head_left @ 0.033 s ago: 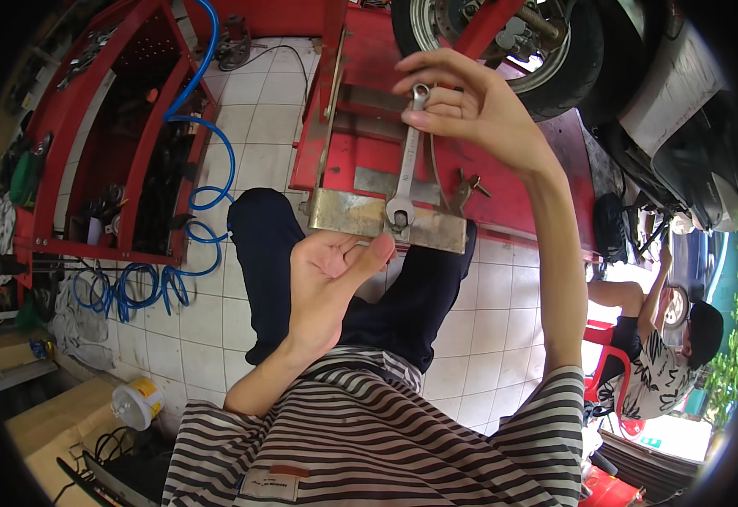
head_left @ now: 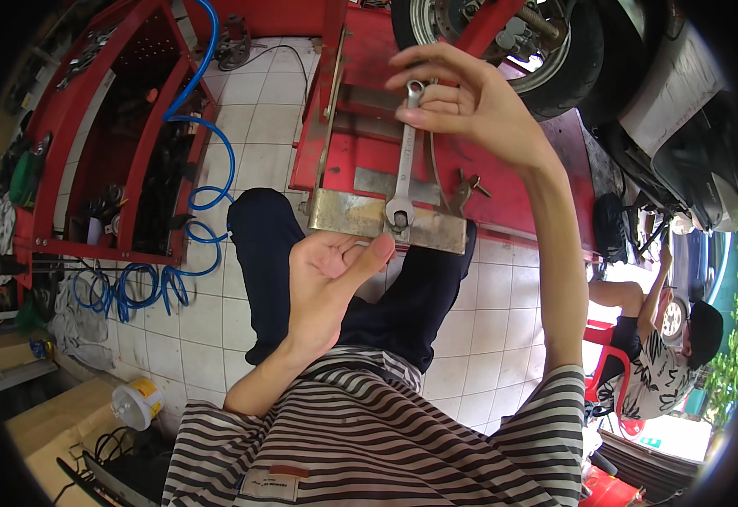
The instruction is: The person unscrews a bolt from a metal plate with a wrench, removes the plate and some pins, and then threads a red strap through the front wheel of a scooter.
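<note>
My right hand pinches the ring end of a silver combination wrench between thumb and curled fingers, its index finger raised. The wrench's open-ended jaw sits around a bolt head on a worn flat metal bar. That bar lies across the near end of a red motorcycle lift. My left hand is closed at the bar's lower edge, thumb pressed against it just below the jaw. Its other fingers curl at the edge, and what lies under them is partly hidden.
A motorcycle wheel stands on the lift, with a clamp screw near the bar. At left are a red tool cart and a coiled blue air hose. A seated person is at the right.
My right hand has shifted slightly left and up, swinging the wrench's ring end left. The jaw stays on the bolt head. My left hand has hardly moved.
</note>
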`<state>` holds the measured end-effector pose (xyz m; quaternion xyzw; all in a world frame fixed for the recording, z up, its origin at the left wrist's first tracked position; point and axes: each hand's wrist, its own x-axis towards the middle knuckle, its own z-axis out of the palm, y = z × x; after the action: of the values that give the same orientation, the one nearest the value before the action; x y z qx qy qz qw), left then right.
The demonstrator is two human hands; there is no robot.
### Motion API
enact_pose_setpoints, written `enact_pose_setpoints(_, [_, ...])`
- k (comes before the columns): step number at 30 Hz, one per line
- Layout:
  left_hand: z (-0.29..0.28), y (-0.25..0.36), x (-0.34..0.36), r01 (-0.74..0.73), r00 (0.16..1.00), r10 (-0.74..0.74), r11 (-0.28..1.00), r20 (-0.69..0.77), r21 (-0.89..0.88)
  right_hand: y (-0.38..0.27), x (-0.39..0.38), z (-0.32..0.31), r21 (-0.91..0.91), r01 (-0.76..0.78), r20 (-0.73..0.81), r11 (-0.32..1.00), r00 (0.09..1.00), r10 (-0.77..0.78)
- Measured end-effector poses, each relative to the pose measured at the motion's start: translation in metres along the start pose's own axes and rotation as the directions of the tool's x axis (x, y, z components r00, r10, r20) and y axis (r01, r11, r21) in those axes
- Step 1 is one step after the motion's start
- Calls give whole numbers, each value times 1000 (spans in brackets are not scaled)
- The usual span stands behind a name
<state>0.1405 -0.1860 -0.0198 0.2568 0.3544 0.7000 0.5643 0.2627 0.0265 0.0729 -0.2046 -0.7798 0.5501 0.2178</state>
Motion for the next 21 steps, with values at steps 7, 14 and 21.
enact_pose_setpoints(7, [0,-2,4,-57,997,58,998,-49,20,-11,40,29,-84,73,107,994,992,-63])
enact_pose_setpoints(14, [5,-1,6,-95,995,96,987,5,-127,-46,49,74,-322,200,281,925,954,-108])
enact_pose_setpoints(21, [-37,-33,-19,42,998,-46,994,-39,-98,-44,12,129,-634,627,334,452,750,-571])
